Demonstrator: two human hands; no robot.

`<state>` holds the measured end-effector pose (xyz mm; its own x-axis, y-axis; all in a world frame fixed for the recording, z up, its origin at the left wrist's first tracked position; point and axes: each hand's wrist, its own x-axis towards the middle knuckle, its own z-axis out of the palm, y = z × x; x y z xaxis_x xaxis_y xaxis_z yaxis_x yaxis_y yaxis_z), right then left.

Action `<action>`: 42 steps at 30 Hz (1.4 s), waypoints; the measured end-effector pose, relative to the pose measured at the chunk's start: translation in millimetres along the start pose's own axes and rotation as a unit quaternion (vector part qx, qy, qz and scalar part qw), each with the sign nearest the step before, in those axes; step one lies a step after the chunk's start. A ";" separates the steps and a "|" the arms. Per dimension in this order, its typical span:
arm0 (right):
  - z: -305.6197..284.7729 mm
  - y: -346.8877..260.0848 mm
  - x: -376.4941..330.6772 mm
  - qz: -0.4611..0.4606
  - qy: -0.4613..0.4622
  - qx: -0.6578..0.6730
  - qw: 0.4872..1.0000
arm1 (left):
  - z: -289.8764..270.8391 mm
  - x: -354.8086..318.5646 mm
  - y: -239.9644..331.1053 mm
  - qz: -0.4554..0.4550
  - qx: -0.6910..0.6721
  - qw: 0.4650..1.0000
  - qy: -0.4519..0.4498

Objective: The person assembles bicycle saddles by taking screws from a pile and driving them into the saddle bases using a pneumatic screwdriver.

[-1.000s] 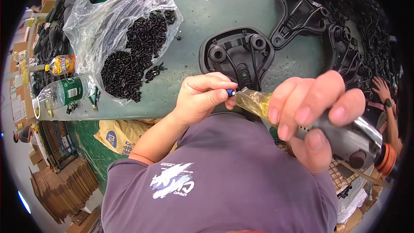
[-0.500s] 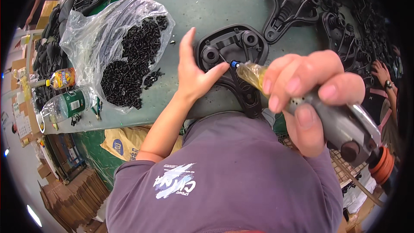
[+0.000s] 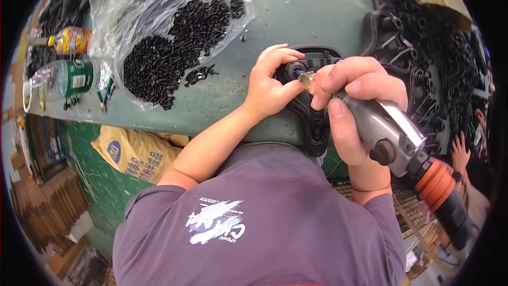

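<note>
A black bicycle saddle (image 3: 316, 127) lies underside up on the bench in front of me, its narrow nose toward my body. My left hand (image 3: 267, 87) grips its left edge, with fingers over the rim beside a round socket and the thumb reaching toward that socket. In my right hand (image 3: 365, 85) is a grey air screwdriver (image 3: 389, 127) with an orange ring at its rear. Its blue-collared tip points into the left socket, close to my left fingertips. Whether a screw sits under the tip is hidden.
Left of the saddle, a clear plastic bag (image 3: 119, 5) holds a heap of black screws (image 3: 185, 37). A green-labelled bottle (image 3: 74, 79), an orange drink bottle (image 3: 72, 40) and pliers (image 3: 104, 97) are at far left. More black saddles (image 3: 394, 47) crowd the right; another person's hand (image 3: 460, 151) shows there.
The screwdriver tip has moved left from the middle of the saddle to its left socket. My left hand, formerly spread beside the saddle, has closed over its edge. The view has shifted.
</note>
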<state>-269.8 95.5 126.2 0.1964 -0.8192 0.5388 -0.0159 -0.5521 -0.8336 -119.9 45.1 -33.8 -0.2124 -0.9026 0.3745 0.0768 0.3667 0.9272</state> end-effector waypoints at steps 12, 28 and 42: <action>10.2 40.8 18.1 0.025 -0.066 -0.042 0.997 | -4.0 -7.0 1.2 -0.008 0.034 0.999 0.025; -42.6 -36.8 -23.4 -0.074 0.066 0.101 0.990 | -99.4 54.4 -8.0 0.073 0.530 0.836 -0.126; -69.0 -64.5 -54.5 -0.132 0.089 0.144 0.977 | 18.9 -8.2 99.0 -0.313 -0.525 0.763 -0.209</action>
<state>-347.1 165.0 159.0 -0.0182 -0.6829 0.7303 0.2935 -0.7019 -0.6490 -128.9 93.0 54.8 -0.8029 -0.5957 0.0224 0.5245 -0.6882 0.5013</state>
